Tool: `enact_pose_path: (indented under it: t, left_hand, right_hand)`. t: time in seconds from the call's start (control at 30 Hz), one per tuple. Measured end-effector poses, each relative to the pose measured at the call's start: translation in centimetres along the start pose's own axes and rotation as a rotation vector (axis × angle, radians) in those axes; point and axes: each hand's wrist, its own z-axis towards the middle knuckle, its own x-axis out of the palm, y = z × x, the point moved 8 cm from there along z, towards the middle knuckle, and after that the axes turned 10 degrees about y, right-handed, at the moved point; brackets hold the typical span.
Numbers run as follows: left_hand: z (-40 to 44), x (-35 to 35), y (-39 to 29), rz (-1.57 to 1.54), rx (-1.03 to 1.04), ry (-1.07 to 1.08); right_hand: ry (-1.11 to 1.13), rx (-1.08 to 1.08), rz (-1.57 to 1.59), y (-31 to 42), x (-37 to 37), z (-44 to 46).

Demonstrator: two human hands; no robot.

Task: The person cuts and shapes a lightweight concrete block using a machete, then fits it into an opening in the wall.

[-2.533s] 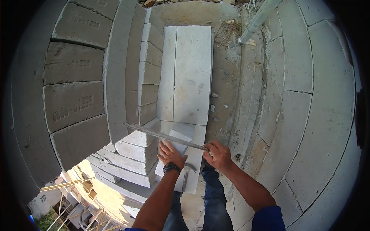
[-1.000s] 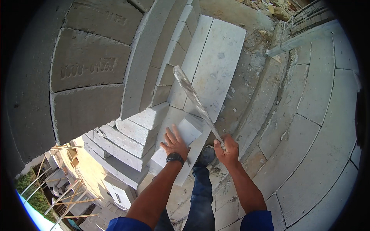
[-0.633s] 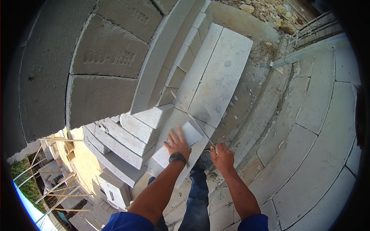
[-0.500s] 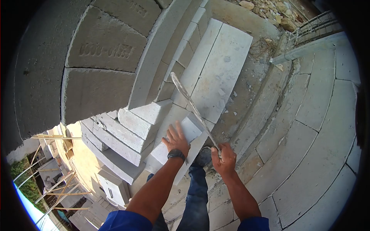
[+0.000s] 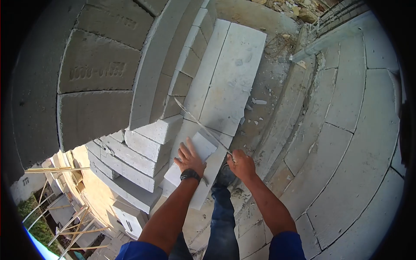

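Note:
My left hand (image 5: 190,161), with a dark watch at the wrist, lies flat with spread fingers on a small pale block (image 5: 204,146). The handle end of a long thin blade (image 5: 203,126) is in my right hand (image 5: 241,164), its fingers wrapped round it. The blade slants up and left past the small block, its narrow edge towards me. Beneath the small block is a larger pale slab (image 5: 200,195). A metal tool (image 5: 205,180), partly hidden, lies by my left wrist.
Stacked pale blocks (image 5: 143,145) stand left of my hands. Large pale slabs (image 5: 234,73) lie ahead. Grey blocks (image 5: 97,63) rise at the left, and a block wall (image 5: 333,173) runs along the right. White chips (image 5: 259,102) lie on the ground. My shoe (image 5: 225,175) is below my right hand.
From a raised slant beside the small block, the blade has turned edge-on and its far tip is lower. My left hand has stayed on the block. The view has swung about.

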Motion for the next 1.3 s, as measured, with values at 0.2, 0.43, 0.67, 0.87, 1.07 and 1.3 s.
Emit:
enact_pose_path:
  t: [0.2,0.43,0.67,0.87,1.07,1.3]
  left_hand:
    - [-0.2,-0.3,-0.2,0.003,-0.004,0.021]
    - [0.0,-0.2,-0.1,0.027,-0.037,0.034]
    - [0.0,0.2,0.0,0.021,0.011,-0.053]
    - [-0.2,-0.3,-0.2,0.023,-0.004,-0.034]
    - [-0.2,-0.2,-0.2,0.039,0.001,-0.066]
    - [-0.5,0.2,-0.1,0.064,0.006,-0.083]
  right_hand:
    - [0.023,0.055,0.054,0.1,-1.0,0.3]
    - [0.151,0.073,-0.106,-4.2,3.4,1.1]
    - [-0.188,-0.049,0.259,0.0,0.0,0.4]
    - [0.122,0.089,-0.166,-3.6,3.3,1.3]
    - [0.049,0.035,-0.055,-3.9,4.3,0.5]
    - [0.061,0.137,0.009,-6.4,3.6,-0.2]
